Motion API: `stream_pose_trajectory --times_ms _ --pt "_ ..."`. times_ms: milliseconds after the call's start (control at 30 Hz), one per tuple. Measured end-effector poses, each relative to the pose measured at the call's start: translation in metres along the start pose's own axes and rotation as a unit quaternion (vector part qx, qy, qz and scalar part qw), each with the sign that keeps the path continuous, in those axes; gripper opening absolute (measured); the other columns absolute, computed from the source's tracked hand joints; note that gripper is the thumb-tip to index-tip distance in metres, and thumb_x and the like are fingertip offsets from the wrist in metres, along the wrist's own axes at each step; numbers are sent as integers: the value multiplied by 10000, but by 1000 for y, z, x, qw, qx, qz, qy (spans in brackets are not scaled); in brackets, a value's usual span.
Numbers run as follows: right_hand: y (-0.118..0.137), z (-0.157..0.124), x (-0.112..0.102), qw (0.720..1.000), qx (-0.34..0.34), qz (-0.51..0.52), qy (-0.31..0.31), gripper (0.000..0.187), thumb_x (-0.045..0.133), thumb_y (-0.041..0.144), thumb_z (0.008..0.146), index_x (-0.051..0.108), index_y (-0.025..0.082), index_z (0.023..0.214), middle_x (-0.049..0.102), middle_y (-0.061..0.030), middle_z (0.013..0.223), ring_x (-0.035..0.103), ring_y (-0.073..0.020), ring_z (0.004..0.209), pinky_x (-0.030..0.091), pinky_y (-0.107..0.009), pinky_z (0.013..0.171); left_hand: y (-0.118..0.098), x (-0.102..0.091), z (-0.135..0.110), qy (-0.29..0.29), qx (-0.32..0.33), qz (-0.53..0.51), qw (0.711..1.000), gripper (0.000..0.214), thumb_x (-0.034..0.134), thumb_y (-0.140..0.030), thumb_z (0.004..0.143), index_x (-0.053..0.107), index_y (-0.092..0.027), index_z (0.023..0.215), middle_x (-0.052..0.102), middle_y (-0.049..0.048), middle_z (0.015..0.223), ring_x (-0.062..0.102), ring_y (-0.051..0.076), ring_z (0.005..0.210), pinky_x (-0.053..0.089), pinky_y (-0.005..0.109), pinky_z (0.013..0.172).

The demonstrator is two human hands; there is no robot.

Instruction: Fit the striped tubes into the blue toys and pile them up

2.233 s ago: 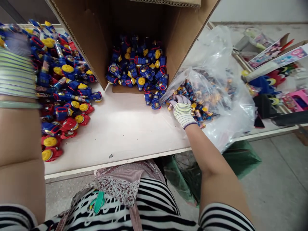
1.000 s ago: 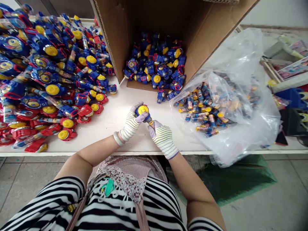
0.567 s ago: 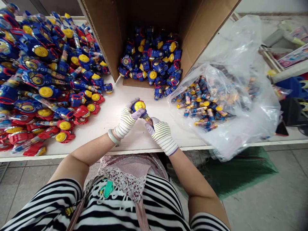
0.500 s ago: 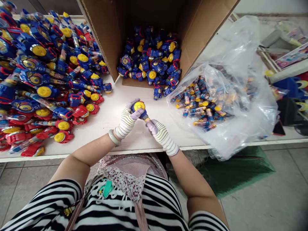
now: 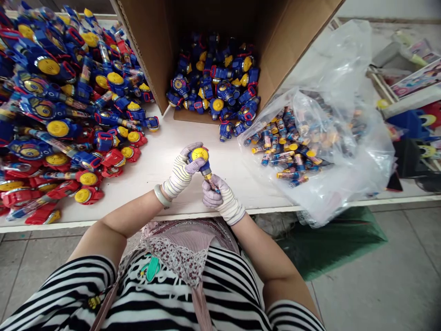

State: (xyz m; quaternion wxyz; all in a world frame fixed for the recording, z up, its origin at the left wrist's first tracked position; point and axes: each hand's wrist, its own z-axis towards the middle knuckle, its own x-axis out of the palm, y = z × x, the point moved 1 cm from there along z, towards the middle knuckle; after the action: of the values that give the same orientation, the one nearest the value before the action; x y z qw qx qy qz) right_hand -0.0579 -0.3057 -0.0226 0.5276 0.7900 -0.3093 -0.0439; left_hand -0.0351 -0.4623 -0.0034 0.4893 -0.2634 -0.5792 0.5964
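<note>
My left hand (image 5: 186, 171), in a striped glove, is closed around a blue plastic toy (image 5: 200, 155) with a round yellow face. Its lower end points down and to the right. There, a small printed tube (image 5: 210, 179) meets the toy's grey collar. My right hand (image 5: 222, 195), also gloved, has its fingers wrapped round this tube, so part of it is hidden. Both hands are just above the white table (image 5: 193, 202), in front of the cardboard box.
A cardboard box (image 5: 292, 50) lies open toward me with several blue toys (image 5: 225, 92) inside. At left is a heap of blue and red toys (image 5: 58, 128) with tubes attached. A clear plastic bag (image 5: 324, 197) at right holds several loose tubes (image 5: 282, 133).
My right hand has shifted slightly down and now wraps its fingers around the tube, where before it pinched near the collar. My left hand keeps its hold on the toy.
</note>
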Motion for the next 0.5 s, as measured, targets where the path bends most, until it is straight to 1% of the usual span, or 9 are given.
stream_pose_trajectory --times_ms 33,67,133,200,267,300,367,433,500 --pt "-1 2 1 999 2 38 32 665 130 757 937 522 236 808 160 130 423 118 -106 340 246 -244 398 0 -2 1 11 -9 -4 1000 516 822 -467 783 672 -219 1211 708 60 1083 674 169 913 582 291 831" --pt "0 4 0 999 -8 42 29 670 120 755 936 523 235 812 171 127 429 125 -107 343 252 -247 404 -1 -4 2 18 -15 2 1000 527 835 -458 769 674 -216 1209 710 61 1081 674 170 911 583 288 823" --pt "7 7 -5 996 -47 -42 -67 581 287 734 934 558 225 867 350 81 487 299 -121 397 317 -256 467 -5 -9 5 4 -12 34 999 545 863 -427 741 674 -212 1205 713 64 1089 676 171 909 587 284 824" --pt "18 6 -8 961 -70 -181 -196 446 547 675 863 572 232 905 508 24 625 474 -151 556 368 -266 562 -8 -12 7 -25 3 67 997 564 879 -400 726 666 -211 1212 713 63 1099 680 172 915 589 288 841" --pt "22 4 -2 941 -63 -240 -232 398 643 627 815 548 244 866 529 9 662 505 -169 620 372 -272 589 -6 -13 5 -43 13 72 996 559 875 -402 729 662 -211 1210 713 60 1096 685 175 927 589 291 857" --pt "20 4 5 953 -51 -214 -206 401 602 642 837 528 248 836 500 18 624 474 -163 578 356 -272 560 -3 -13 3 -46 10 65 997 539 864 -412 741 665 -211 1200 713 59 1090 686 176 932 588 289 858" --pt "13 8 22 992 -26 -80 -99 448 430 685 905 486 254 802 392 58 521 337 -135 451 300 -263 472 3 -14 -1 -44 -16 47 998 490 842 -441 760 682 -208 1161 713 57 1059 687 174 916 588 279 834" --pt "9 15 36 999 -12 41 1 507 321 725 914 474 254 804 297 97 473 216 -113 390 248 -248 410 3 -22 2 -20 -58 43 997 470 813 -494 778 698 -199 1124 712 63 1022 688 179 869 590 286 788" --pt "14 22 32 998 -31 48 37 510 381 724 899 532 237 883 397 80 514 319 -112 405 322 -239 416 -15 -42 21 10 -56 71 996 505 807 -548 762 703 -194 1107 709 67 1017 686 200 860 593 322 791"
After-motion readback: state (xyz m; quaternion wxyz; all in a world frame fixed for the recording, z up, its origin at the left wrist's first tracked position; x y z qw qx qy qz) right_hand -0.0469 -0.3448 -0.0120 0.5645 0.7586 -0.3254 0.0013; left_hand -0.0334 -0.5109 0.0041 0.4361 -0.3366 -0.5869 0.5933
